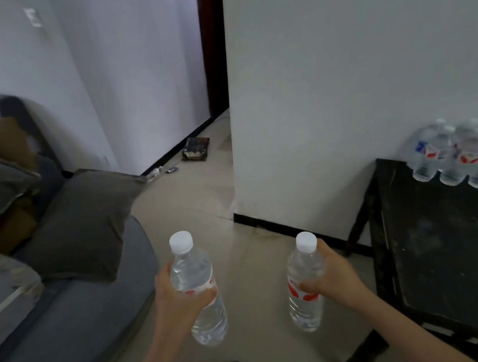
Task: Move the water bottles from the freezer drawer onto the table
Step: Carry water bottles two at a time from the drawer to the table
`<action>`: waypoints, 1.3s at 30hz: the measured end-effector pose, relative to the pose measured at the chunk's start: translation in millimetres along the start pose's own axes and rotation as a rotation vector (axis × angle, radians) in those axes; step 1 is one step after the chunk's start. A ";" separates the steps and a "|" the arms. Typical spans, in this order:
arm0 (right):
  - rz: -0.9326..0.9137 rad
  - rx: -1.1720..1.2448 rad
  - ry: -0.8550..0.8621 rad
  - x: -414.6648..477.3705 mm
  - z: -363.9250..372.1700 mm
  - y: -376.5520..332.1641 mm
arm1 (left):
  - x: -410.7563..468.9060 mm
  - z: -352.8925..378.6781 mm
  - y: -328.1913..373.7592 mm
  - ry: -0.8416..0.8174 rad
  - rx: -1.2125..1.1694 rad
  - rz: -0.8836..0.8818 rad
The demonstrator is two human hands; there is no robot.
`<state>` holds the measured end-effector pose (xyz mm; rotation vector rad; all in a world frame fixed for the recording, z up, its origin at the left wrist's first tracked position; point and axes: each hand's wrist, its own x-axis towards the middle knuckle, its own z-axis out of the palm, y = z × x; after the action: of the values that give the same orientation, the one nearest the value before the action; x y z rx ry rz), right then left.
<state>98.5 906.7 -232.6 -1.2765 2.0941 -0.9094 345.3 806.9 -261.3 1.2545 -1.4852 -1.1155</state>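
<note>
My left hand (pixel 175 296) grips a clear water bottle (pixel 196 276) with a white cap and a red label, held upright over the floor. In my right hand (pixel 331 274) is a second such bottle (pixel 305 289), gripped round its middle, also upright. The black table (pixel 445 247) stands to the right, close to my right hand. At its far edge by the wall stand several water bottles (pixel 462 154) in a tight group. No freezer drawer is in view.
A grey sofa (pixel 83 315) with dark cushions (pixel 83 226) fills the left side. A white wall corner (pixel 236 181) juts out ahead, with a passage and a dark doorway (pixel 213 50) to its left. A small dark object (pixel 195 149) lies on the tiled floor there.
</note>
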 end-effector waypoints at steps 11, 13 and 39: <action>0.153 -0.064 0.191 164.3 -42.1 10.1 | 212.5 112.6 21.1 -0.230 -0.054 0.104; 0.174 -0.031 0.258 173.0 -50.9 13.6 | 230.5 129.3 29.7 -0.252 -0.084 0.110; 0.541 0.099 0.604 242.1 -262.7 234.0 | 269.7 525.9 75.8 -0.809 -0.030 0.105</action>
<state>-321.8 837.5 -264.1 -0.3443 2.6073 -1.2113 -211.9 597.0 -285.0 0.6998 -2.0681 -1.6708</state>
